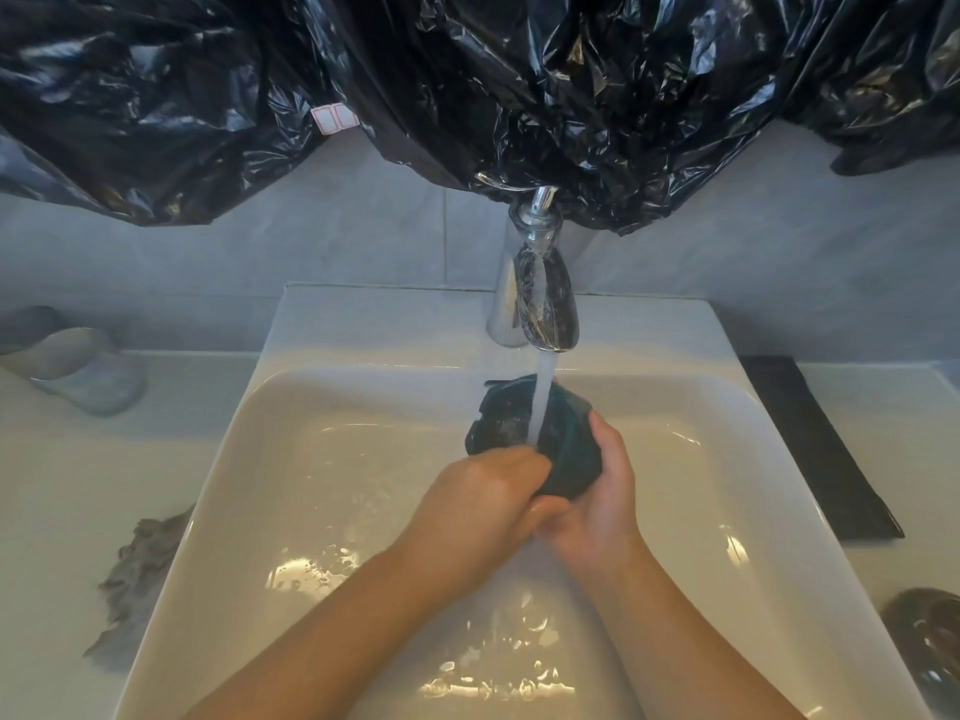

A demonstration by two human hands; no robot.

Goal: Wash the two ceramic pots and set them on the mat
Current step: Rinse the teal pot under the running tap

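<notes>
The dark teal ceramic pot (569, 467) is lying tilted over the sink basin (322, 459), directly under the tap (548, 304), its mouth facing roughly ten o'clock, and the water stream (540, 407) is pouring into it. The right hand (597, 506) is wrapping the outer wall from four o'clock, thumb curled over the top. The left hand (483, 496) is coming in from seven o'clock, fingers curled over the near rim, seemingly rubbing inside. To rinse well, the right hand should probably be turning the pot slowly while the left is sweeping the whole inner wall, gripping firmly since wet glaze is likely slippery. The black mat (815, 449) is lying at three o'clock.
</notes>
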